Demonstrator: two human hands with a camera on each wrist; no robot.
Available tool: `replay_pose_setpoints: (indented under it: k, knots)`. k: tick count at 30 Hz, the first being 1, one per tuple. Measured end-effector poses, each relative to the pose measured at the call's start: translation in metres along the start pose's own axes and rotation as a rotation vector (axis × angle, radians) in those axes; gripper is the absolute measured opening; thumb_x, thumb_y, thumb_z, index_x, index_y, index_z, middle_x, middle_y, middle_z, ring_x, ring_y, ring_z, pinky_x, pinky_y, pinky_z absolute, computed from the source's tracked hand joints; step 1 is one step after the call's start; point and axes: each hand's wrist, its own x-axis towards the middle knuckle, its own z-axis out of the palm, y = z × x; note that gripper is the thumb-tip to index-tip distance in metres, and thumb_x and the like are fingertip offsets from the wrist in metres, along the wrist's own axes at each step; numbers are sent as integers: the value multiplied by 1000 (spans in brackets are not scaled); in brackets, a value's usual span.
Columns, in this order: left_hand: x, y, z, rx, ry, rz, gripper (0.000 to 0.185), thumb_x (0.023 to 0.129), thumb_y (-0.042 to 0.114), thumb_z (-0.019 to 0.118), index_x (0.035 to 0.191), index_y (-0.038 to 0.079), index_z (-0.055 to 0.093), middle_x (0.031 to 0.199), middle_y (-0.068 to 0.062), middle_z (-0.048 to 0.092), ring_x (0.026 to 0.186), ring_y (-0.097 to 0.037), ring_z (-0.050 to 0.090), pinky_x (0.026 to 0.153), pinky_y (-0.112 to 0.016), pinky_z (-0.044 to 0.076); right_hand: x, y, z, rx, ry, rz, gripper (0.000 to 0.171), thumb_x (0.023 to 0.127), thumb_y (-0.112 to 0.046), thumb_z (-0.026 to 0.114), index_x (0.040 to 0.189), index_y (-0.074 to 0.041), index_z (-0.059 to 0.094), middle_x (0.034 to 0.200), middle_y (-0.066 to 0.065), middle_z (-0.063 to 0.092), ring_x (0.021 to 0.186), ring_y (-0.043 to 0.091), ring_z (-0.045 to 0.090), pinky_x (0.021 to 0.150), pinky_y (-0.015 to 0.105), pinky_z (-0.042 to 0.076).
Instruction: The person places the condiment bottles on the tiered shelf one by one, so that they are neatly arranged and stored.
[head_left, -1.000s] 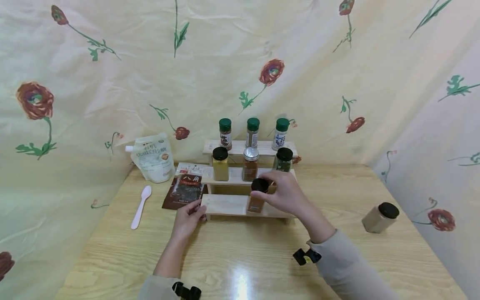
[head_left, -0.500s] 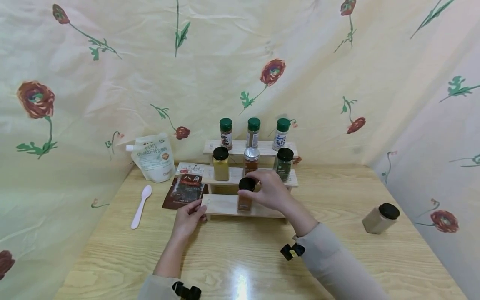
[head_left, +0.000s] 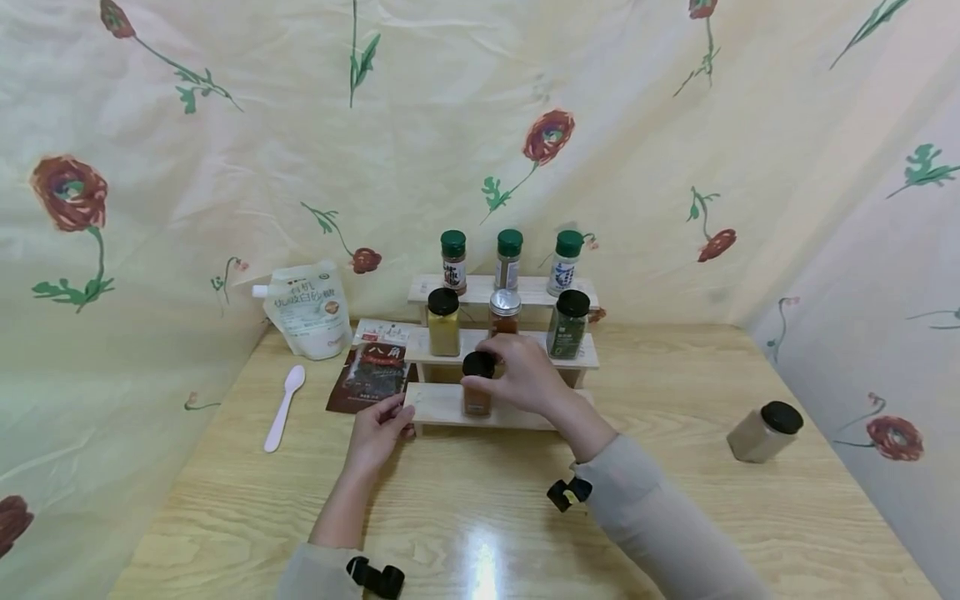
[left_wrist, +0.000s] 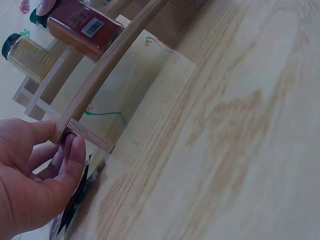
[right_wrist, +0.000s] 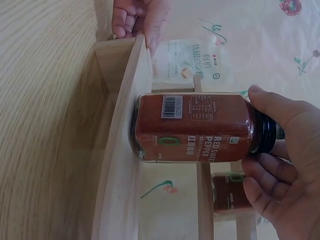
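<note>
My right hand grips a spice jar by its black lid, thumb on one side and fingers on the other. The jar holds red powder, is labelled as red sweet pepper, and stands upright on the lowest step of a three-tier wooden rack. My left hand pinches the left end of that same step; in the left wrist view its thumb lies on the board's edge and the fingers curl beneath. A yellow-powder jar, a silver-lidded jar and a green-herb jar stand on the middle step.
Three green-capped bottles line the top step. Left of the rack are a brown star anise packet, a white spouted pouch and a pink spoon. A black-lidded jar lies tilted at the table's right.
My right hand has moved the red pepper jar leftward along the lowest step, from right of its middle to left of it. My left hand keeps its place at the step's end.
</note>
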Motion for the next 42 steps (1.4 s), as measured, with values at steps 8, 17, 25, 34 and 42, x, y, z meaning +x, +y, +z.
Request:
replay_pose_setpoints:
  k: [8, 17, 25, 34, 42]
  knots:
    - [2, 1, 1, -1, -2, 0, 38, 99, 4, 65, 134, -8, 60, 102, -16, 63, 76, -14, 66, 71, -26, 64, 7, -5, 5, 3, -10, 40, 47, 82, -39, 86, 113, -6, 73, 103, 4, 71, 85, 18, 59, 70, 31, 53]
    - [2, 2, 1, -21, -7, 6, 38, 98, 2, 65, 134, -10, 59, 99, -15, 63, 74, -12, 66, 69, -24, 63, 7, -7, 5, 9, -2, 71, 54, 79, -38, 89, 117, -5, 71, 109, 7, 71, 92, 20, 61, 79, 36, 57]
    - [1, 3, 1, -16, -13, -3, 39, 98, 5, 66, 134, -9, 60, 101, -15, 64, 76, -12, 66, 70, -25, 63, -15, 1, -9, -2, 93, -41, 59, 79, -38, 88, 121, -1, 70, 108, 11, 72, 92, 21, 66, 79, 36, 60]
    - [1, 1, -1, -15, -2, -15, 39, 98, 5, 66, 134, -8, 60, 101, -15, 63, 76, -12, 66, 70, -24, 63, -49, 26, -40, -2, 224, -109, 44, 80, -22, 89, 114, -1, 72, 104, 13, 73, 86, 21, 69, 74, 37, 63]
    - [0, 1, 0, -25, -18, -26, 41, 98, 5, 67, 136, -8, 59, 100, -13, 62, 76, -12, 66, 72, -25, 63, -81, 57, -68, -60, 237, -8, 43, 81, -15, 88, 116, 2, 71, 105, 14, 74, 88, 26, 70, 74, 48, 62]
